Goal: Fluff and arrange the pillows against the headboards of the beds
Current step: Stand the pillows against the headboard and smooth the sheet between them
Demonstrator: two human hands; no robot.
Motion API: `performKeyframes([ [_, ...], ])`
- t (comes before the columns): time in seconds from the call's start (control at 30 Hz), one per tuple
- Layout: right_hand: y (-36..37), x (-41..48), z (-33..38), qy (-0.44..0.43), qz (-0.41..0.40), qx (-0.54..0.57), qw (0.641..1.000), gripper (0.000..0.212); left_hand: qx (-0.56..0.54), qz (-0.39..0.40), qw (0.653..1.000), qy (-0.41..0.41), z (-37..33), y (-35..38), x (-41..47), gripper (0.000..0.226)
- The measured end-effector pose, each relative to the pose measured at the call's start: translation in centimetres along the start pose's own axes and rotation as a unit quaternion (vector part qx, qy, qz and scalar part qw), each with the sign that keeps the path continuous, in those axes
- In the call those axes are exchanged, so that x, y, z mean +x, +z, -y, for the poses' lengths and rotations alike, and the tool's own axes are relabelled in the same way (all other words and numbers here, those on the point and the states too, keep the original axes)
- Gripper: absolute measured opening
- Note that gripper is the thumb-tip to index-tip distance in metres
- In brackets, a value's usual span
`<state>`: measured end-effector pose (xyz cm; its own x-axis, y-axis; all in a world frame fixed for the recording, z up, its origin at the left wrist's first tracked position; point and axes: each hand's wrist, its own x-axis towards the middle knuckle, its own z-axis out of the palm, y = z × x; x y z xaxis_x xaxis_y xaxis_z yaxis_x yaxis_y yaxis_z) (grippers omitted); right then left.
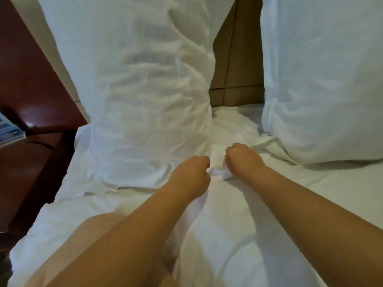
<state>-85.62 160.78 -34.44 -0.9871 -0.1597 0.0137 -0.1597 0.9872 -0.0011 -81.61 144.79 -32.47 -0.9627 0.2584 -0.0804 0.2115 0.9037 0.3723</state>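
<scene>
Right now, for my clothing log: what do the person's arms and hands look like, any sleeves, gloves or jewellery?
Both arms are bare. The left hand and right hand wear no gloves, and no watch or band shows at either wrist. No sleeve shows anywhere up to the picture's edge. The fingers are mostly out of sight, so rings cannot be ruled out.

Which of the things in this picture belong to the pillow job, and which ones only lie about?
Job: tall crumpled white pillow; smoother white pillow at right; brown panelled headboard; white bed sheet, bunched, gripped by left hand and right hand.
Lying about: reddish-brown wooden bedside table; blue printed leaflet; black cable.
</scene>
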Motion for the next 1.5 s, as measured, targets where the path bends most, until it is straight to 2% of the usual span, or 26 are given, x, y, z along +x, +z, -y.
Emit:
performKeyframes([
  [0.13,1.0,1.9,-2.1,0.069,0.026,0.081,0.994,0.021,0.069,0.03,0.997,0.007,-2.5,2.5,2.7,0.021],
  [0.23,1.5,3.4,-2.1,0.095,0.063,0.125,0.986,0.026,0.098,0.035,0.995,0.006,-3.9,3.3,4.6,0.024],
  [0.37,1.8,5.5,-1.6,0.113,0.154,0.154,0.97,0.016,0.082,-0.001,0.997,-0.011,-4.5,4.5,5.6,0.041],
  [0.53,2.2,7.7,-1.1,0.142,0.134,0.24,0.951,0.028,0.011,-0.027,0.999,-0.032,-3.5,6.7,5.4,0.047],
  [0.63,2.1,8.0,-0.2,0.149,0.16,0.278,0.935,0.028,-0.005,-0.012,0.999,-0.047,-3.3,7.1,5.6,0.046],
  [0.73,2.1,7.7,0.1,0.151,0.126,0.293,0.936,0.02,-0.087,-0.029,0.992,-0.091,-3.4,6.9,5.9,0.044],
  [0.8,1.6,7.4,-0.2,0.151,0.092,0.283,0.943,0.021,-0.119,-0.042,0.986,-0.105,-3.8,6.6,5.8,0.052],
  [0.9,0.1,5.9,-1.1,0.151,0.059,0.26,0.952,0.009,-0.124,-0.037,0.986,-0.105,-4.3,6.3,5.7,0.07],
  [0.97,-0.2,4.0,-1.9,0.142,0.059,0.246,0.957,0.007,-0.111,-0.029,0.988,-0.105,-4.7,6.3,5.7,0.072],
  [1.1,2.0,-0.3,-3.1,0.128,0.068,0.217,0.965,0.009,-0.065,0.029,0.992,-0.103,-5.2,7.0,5.1,0.063],
  [1.23,2.9,-0.7,-3.0,0.101,0.077,0.197,0.972,0.006,-0.04,0.04,0.993,-0.099,-5.4,7.6,4.9,0.054],
  [1.33,3.0,-0.6,-4.2,0.09,0.042,0.182,0.978,0.01,-0.021,0.046,0.995,-0.085,-5.5,7.4,5.0,0.048],
  [1.43,3.0,-1.4,-7.1,0.095,0.001,0.174,0.98,0.018,-0.025,0.019,0.996,-0.082,-6.2,7.1,5.1,0.04],
  [1.5,3.1,-2.1,-9.5,0.084,-0.037,0.109,0.99,0.012,-0.013,-0.003,0.997,-0.077,-7.1,7.1,5.3,0.034],
])
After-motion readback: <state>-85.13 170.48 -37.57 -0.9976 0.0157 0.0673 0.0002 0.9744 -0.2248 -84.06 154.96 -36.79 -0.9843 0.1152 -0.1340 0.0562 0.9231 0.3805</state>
